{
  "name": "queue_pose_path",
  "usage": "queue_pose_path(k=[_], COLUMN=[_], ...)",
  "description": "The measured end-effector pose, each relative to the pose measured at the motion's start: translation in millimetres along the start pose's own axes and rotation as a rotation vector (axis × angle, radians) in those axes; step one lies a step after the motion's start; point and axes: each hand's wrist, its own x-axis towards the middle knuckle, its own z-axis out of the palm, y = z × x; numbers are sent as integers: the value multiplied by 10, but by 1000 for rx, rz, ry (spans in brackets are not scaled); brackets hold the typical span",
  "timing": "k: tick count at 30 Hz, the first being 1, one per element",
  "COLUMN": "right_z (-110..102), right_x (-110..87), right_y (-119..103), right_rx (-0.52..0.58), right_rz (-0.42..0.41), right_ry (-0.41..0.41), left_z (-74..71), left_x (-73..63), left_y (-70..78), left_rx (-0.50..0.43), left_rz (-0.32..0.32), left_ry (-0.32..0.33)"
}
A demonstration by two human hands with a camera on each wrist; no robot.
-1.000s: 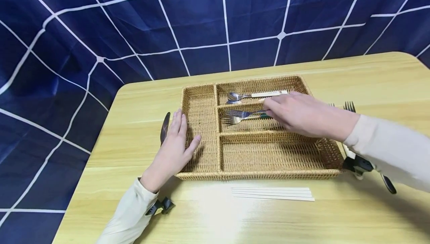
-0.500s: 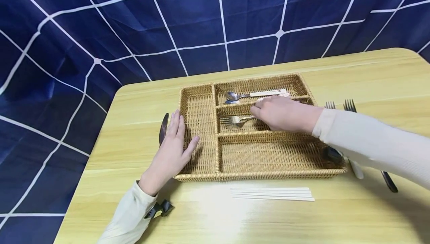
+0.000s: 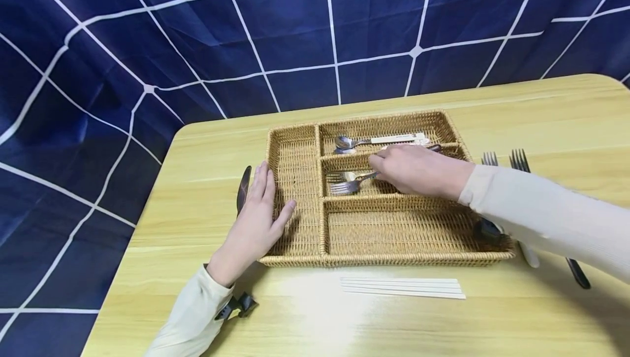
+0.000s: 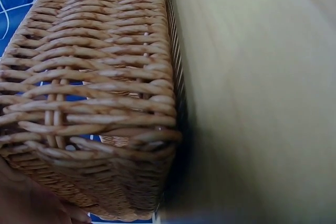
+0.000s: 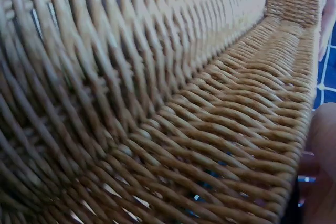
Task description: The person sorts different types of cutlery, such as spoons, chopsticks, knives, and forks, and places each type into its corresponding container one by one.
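In the head view my left hand (image 3: 248, 231) lies with fingers extended along the left rim of a wicker cutlery tray (image 3: 322, 226). Part of that hand shows at the lower left corner of the left wrist view. My right hand (image 3: 418, 168), over the tray's middle compartment, grips a fork (image 3: 346, 187) by its dark handle, tines pointing left. Beside those tines, another fork (image 3: 348, 176) lies in the same compartment, its handle hidden under my hand. A spoon (image 3: 344, 142) with a white handle rests in the back compartment. Wicker fills most of the right wrist view.
A dark knife (image 3: 243, 188) lies left of the tray, partly behind my left hand. Several white chopsticks (image 3: 403, 287) lie in front. To the right, two forks, one silver (image 3: 489, 159) and one dark (image 3: 519, 160), lie partly under my right sleeve. A blue curtain (image 3: 374, 29) hangs behind the table.
My right hand has moved left and a little down over the middle compartment. The held fork's tines have shifted from behind the other fork to in front of it. The left hand stays put.
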Motion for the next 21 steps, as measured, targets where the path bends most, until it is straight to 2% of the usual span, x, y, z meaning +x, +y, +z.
queue_pose_path(k=[4,8,15,21], right_z=[48,66,99,133], right_x=[27,26,35,54], right_y=[1,16,47,72], right_rx=[114,111,99,30], right_rz=[65,77,39,-71], right_ry=[-67,-103,-97,-35], left_z=[11,17,16,18], left_x=[3,7,5,-2], left_y=[-6,-12,-8,-9], left_rx=[2,12,18,10], left_rz=[1,13,14,10], left_ry=[5,12,10,12])
